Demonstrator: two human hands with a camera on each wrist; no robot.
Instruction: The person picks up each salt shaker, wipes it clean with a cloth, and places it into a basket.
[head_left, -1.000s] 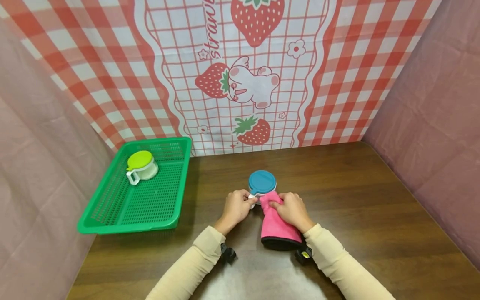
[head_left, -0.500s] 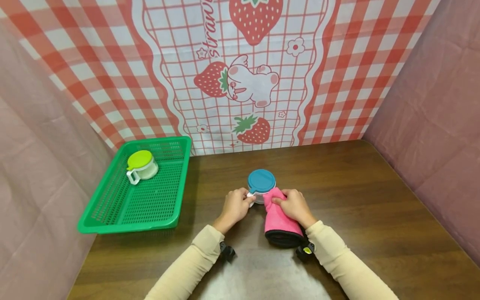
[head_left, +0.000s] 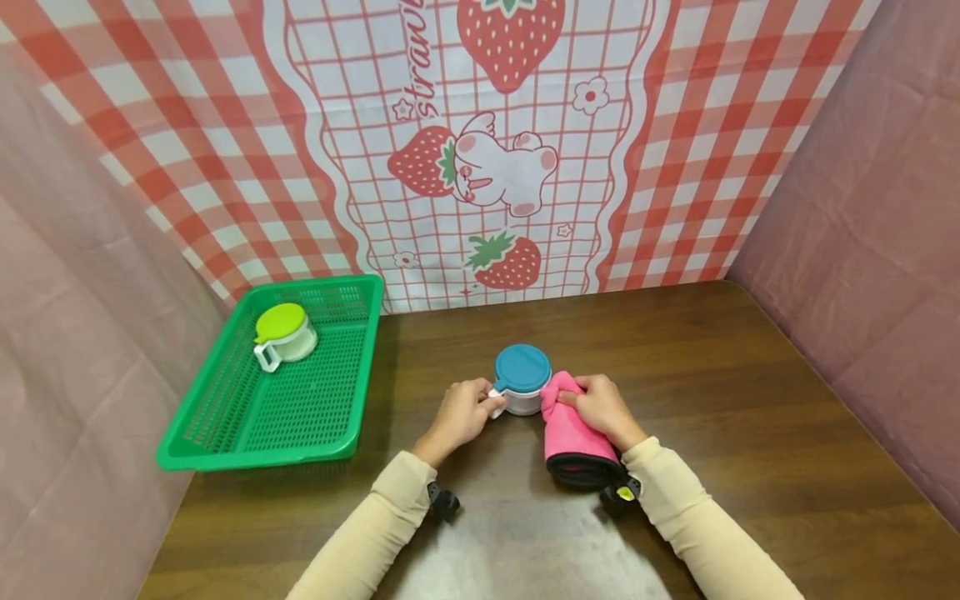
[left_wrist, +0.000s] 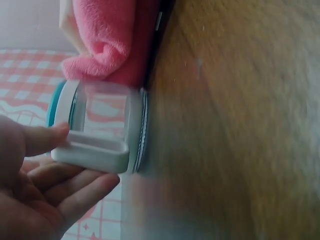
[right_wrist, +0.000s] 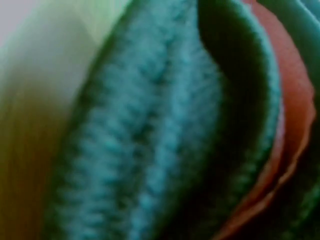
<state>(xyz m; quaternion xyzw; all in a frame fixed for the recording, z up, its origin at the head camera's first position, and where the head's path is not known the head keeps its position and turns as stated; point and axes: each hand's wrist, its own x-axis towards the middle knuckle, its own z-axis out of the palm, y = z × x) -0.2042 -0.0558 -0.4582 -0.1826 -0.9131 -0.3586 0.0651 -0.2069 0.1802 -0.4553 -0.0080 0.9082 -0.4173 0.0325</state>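
A clear seasoning jar [head_left: 522, 403] with a blue lid [head_left: 522, 368] and a white handle stands upright on the table, near its middle. My left hand [head_left: 461, 412] pinches the handle [left_wrist: 95, 156]; the left wrist view has the thumb on one side and fingers on the other. At the jar's right side, my right hand [head_left: 602, 410] grips a pink terry mitt [head_left: 572, 435] by its bunched upper end. The mitt's black-edged opening hangs toward me. Its dark hem [right_wrist: 155, 125] fills much of the right wrist view, blurred, and hides the right fingers there.
To the left stands a green plastic basket [head_left: 262, 461] holding a similar jar [head_left: 281, 329] with a lime lid. A red-and-white strawberry cloth [head_left: 510, 183] hangs behind the wooden table [head_left: 712, 400]. Pink curtains [head_left: 862, 275] flank both sides.
My right hand and the mitt have moved right, from the jar's front to its right side, baring more of the jar. The left hand has shifted slightly left, still holding the handle.
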